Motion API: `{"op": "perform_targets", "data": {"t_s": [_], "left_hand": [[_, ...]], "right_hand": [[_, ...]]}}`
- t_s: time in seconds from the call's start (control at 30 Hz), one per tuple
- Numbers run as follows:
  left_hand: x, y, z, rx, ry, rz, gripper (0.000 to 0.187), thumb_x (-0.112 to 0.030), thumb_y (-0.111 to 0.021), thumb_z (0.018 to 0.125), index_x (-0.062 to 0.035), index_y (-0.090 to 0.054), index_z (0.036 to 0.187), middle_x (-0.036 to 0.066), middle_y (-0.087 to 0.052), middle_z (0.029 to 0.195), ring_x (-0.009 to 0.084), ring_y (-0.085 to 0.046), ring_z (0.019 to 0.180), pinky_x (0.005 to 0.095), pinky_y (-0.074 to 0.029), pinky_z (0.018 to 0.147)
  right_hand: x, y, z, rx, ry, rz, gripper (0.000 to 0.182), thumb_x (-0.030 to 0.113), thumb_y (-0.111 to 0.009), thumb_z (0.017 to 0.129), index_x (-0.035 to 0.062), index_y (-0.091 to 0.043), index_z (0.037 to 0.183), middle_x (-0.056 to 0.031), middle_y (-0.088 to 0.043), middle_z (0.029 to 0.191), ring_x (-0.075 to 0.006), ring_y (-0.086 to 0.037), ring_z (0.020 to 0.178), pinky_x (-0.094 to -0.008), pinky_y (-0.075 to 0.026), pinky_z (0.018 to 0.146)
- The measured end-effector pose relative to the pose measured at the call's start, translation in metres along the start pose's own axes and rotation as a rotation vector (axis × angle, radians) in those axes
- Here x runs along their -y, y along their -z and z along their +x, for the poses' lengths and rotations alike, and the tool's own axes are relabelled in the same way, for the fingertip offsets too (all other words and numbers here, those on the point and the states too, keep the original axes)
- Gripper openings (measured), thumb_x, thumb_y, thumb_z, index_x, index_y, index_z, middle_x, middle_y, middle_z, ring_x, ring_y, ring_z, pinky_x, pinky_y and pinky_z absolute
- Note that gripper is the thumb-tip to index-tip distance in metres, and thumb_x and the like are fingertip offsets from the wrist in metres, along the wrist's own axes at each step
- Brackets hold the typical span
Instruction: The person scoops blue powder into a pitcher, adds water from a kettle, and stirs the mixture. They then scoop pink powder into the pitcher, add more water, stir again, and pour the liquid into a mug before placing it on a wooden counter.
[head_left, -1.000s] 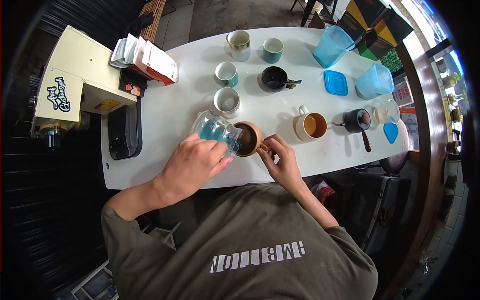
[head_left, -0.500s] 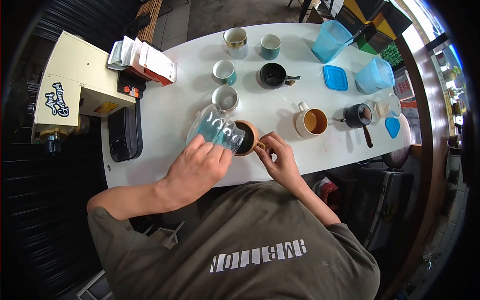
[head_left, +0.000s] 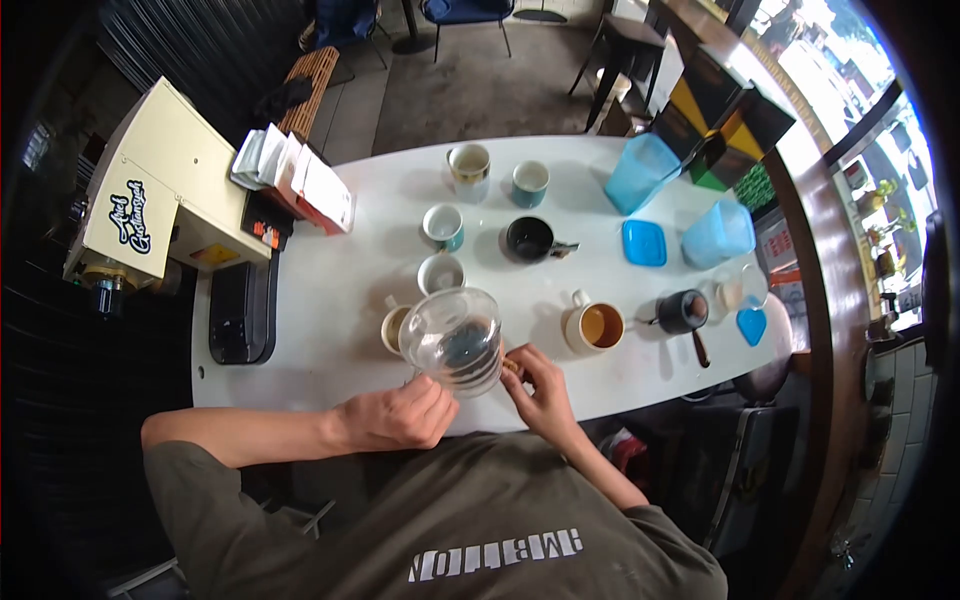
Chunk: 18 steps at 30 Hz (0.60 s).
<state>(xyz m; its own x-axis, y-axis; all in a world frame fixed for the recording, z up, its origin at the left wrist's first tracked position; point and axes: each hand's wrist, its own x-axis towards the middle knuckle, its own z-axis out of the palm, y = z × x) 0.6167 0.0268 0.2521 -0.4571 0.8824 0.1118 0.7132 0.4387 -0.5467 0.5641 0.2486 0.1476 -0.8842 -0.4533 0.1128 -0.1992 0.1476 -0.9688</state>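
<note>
My left hand [head_left: 405, 412] is closed around the handle side of a clear glass jug [head_left: 452, 330]. The jug hangs over a brown cup, and its see-through body covers most of that cup. Dark liquid shows through the glass. Pinched in my right hand [head_left: 540, 385] is the brown cup's handle [head_left: 510, 364]. Left of the jug stands a cream cup [head_left: 393, 328], partly hidden by it. A white cup [head_left: 441, 273] is just behind the jug. To the right, a cream mug [head_left: 596, 325] with an orange-brown inside stands apart from both hands.
Farther back are a green-and-white cup [head_left: 443, 228], a tall mug [head_left: 469, 172], a teal cup [head_left: 530, 184] and a black bowl [head_left: 529, 240] with a spoon. Blue containers [head_left: 640, 174], a blue lid [head_left: 644, 243] and a dark pot [head_left: 682, 312] occupy the right. A cream machine [head_left: 150, 190] stands left.
The glass jug has swung right and turned, now covering the brown cup. The cream cup behind it has come into sight. My view has tilted up; my right hand keeps the cup's handle.
</note>
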Motion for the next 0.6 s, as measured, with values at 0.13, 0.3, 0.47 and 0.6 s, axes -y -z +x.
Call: {"op": "perform_targets", "data": {"t_s": [0.13, 0.3, 0.47, 0.6], "left_hand": [[0.005, -0.006, -0.003, -0.056, 0.039, -0.069, 0.017, -0.015, -0.062, 0.079, -0.0099, -0.054, 0.064, -0.002, -0.041, 0.059, 0.0114, -0.045, 0.056, 0.0269, -0.039, 0.061], [0.006, -0.014, -0.013, -0.204, 0.29, -0.297, 0.024, -0.016, -0.07, 0.082, -0.0093, -0.053, 0.066, -0.001, -0.044, 0.061, 0.0138, -0.048, 0.057, 0.0286, -0.04, 0.061], [-0.025, -0.031, -0.035, -0.422, 0.941, -0.732, 0.032, -0.021, -0.078, 0.082, -0.0054, -0.053, 0.069, 0.002, -0.049, 0.064, 0.0159, -0.049, 0.057, 0.0306, -0.038, 0.059], [-0.086, -0.047, -0.049, -0.59, 1.524, -1.13, 0.035, -0.021, -0.075, 0.086, -0.0021, -0.05, 0.071, 0.003, -0.049, 0.064, 0.0129, -0.044, 0.056, 0.0283, -0.034, 0.056]], "right_hand": [[0.003, 0.007, 0.002, 0.013, 0.007, -0.029, 0.015, 0.01, -0.065, 0.091, -0.0045, -0.061, 0.094, -0.0105, -0.055, 0.081, -0.0165, -0.05, 0.062, -0.0303, -0.042, 0.06], [-0.003, 0.008, -0.001, 0.01, -0.077, 0.075, 0.018, 0.014, -0.063, 0.093, -0.0046, -0.061, 0.095, -0.0091, -0.054, 0.079, -0.0163, -0.048, 0.063, -0.0302, -0.041, 0.06], [-0.009, 0.018, -0.006, 0.034, -0.109, 0.032, 0.021, 0.016, -0.057, 0.098, -0.0055, -0.059, 0.096, -0.0052, -0.052, 0.084, -0.0099, -0.055, 0.067, -0.0237, -0.043, 0.06], [-0.003, 0.026, -0.005, 0.012, -0.158, 0.038, 0.023, 0.018, -0.055, 0.099, -0.005, -0.058, 0.095, -0.0065, -0.052, 0.082, -0.012, -0.053, 0.067, -0.0261, -0.043, 0.061]]}}
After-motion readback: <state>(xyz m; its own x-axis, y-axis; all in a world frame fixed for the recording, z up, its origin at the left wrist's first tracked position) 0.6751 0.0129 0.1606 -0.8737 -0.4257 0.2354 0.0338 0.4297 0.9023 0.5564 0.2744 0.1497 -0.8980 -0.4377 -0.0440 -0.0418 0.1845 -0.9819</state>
